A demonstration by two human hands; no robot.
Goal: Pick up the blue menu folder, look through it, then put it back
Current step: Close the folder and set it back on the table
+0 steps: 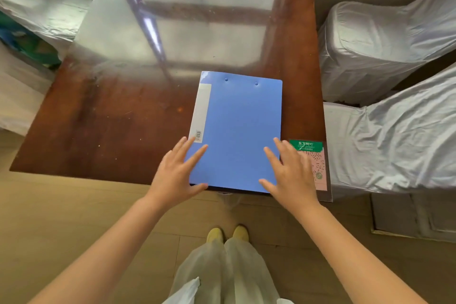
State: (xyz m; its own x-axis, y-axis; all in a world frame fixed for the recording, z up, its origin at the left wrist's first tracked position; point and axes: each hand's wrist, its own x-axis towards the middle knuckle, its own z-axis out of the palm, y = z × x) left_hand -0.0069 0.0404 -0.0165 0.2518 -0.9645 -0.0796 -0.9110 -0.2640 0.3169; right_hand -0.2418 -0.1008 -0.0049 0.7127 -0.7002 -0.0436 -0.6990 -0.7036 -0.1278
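Observation:
The blue menu folder (pixel 238 128) lies closed and flat on the brown table (pixel 111 126), near its front right corner, with a pale spine label along its left side. My left hand (pixel 176 173) hovers at the folder's lower left corner, fingers spread, fingertips over the cover. At the lower right corner my right hand (pixel 291 171) is spread the same way. Neither hand grips the folder; whether the fingers touch the cover is unclear.
A pink card with a green header and QR code (pixel 314 163) lies on the table just right of the folder. Chairs under white covers (pixel 385 61) stand at the right and left. The table's far half reflects window light. Wooden floor lies below.

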